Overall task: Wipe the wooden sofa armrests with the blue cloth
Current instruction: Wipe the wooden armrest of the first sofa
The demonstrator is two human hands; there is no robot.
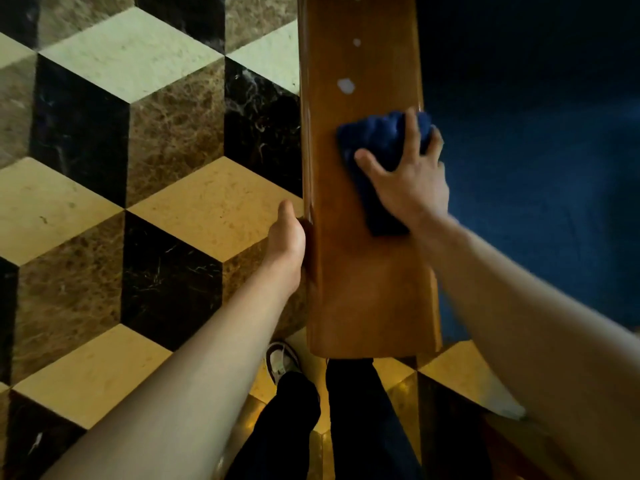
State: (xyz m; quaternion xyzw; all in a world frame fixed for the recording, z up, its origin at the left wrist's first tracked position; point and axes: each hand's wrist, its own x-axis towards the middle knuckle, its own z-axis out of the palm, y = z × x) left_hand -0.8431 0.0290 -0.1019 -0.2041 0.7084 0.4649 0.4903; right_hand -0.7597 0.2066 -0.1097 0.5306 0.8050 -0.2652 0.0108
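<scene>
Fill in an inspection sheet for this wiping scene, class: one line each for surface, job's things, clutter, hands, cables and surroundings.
Surface: wooden armrest, glossy, running away from the camera; pale spots lie on it beyond the cloth.
Job's things: blue cloth, bunched, lying on the armrest's top, towards its right edge.
Clutter: nothing seen.
Hands: right hand pressed on the cloth, fingers spread over it; left hand bare, resting against the armrest's left edge.
Cables: nothing seen.
Surroundings: blue seat upholstery to the right of the armrest; floor of cream, brown and black marble tiles in a cube pattern on the left; the person's dark trousers and one pale shoe below.
</scene>
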